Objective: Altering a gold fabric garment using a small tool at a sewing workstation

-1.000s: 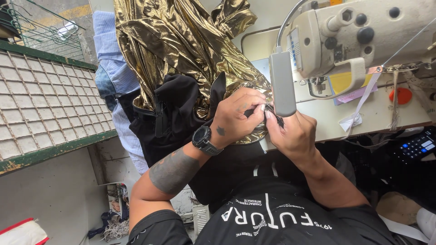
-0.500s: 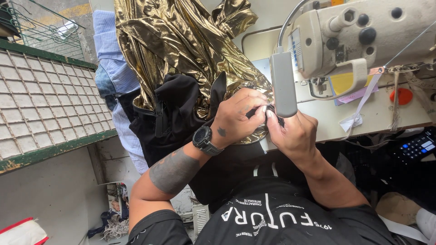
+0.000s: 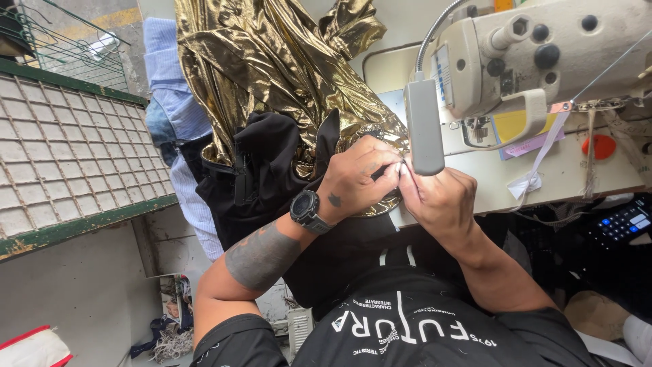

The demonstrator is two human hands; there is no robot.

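Left hand (image 3: 358, 178) and right hand (image 3: 435, 198) — both pinching gold fabric (image 3: 272, 61).

We saw a pale sewing table (image 3: 570, 178) carrying a cream sewing machine (image 3: 543, 61). Shiny gold fabric (image 3: 272, 61) and black fabric (image 3: 272, 163) lay heaped across its left part. A small orange-red round object (image 3: 599, 146) rested near the machine's right side.

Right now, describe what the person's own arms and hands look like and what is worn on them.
Both forearms are bare below short black sleeves. The left hand has a small dark tattoo on its back, and a chunky black wristwatch sits at the wrist. A broad dark tattoo band wraps the left forearm. The right hand shows no watch, ring or marking.
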